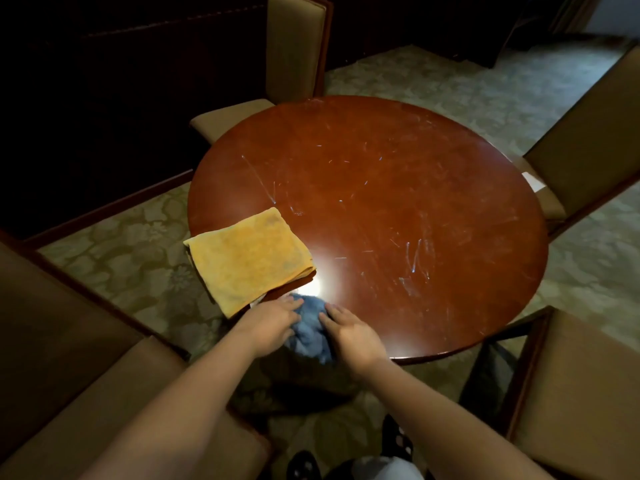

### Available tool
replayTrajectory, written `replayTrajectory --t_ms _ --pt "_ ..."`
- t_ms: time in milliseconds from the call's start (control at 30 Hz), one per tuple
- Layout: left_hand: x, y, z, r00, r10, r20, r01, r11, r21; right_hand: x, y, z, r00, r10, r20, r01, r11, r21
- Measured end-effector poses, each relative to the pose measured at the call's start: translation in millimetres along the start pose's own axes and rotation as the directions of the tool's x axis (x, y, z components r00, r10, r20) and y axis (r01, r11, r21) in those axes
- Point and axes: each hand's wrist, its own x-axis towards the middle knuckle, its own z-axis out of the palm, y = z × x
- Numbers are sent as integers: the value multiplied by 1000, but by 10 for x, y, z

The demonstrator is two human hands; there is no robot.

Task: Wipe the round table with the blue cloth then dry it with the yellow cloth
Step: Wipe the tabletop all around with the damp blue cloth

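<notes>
No text, label, brand, number or sign can be read anywhere in the head view. Only pale scratch marks are seen on the round table, and none of them forms a letter or figure. No tag or print is shown on the yellow cloth lying at the table's near left edge.

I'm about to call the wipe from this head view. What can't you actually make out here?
- Blue cloth: blurred and bunched between the left hand and right hand; its grip is unclear.
- Round table: glare near the cloths hides any wetness; its base is hidden beneath the top.
- Yellow cloth: something pale under its near corner, mostly covered.
- Chairs: cut off by frame edges.
</notes>
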Motion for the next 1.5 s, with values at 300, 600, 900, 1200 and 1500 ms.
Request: replayTrajectory --t_ms 300,600,900,1200,1500 --pt "-40 298 -59 999 -33 1 33 985 170 -213 -12 187 996 -20 -88 11 995 -98" --pt "-23 206 -189 980 -191 47 184 974 134 161 -32 1 999 -9 47 9 1000 2" --pt "-125 179 -118 968 -245 50 241 968 75 59 -120 140 1000 -31 2 31 998 47" --pt "-5 602 -77 993 -115 9 114 993 35 -404 149 104 992 82 -101 -69 990 123" --pt "174 864 11 999 -45 -2 45 998 52 -543 208 -48 971 222 -86 -204 963 176"
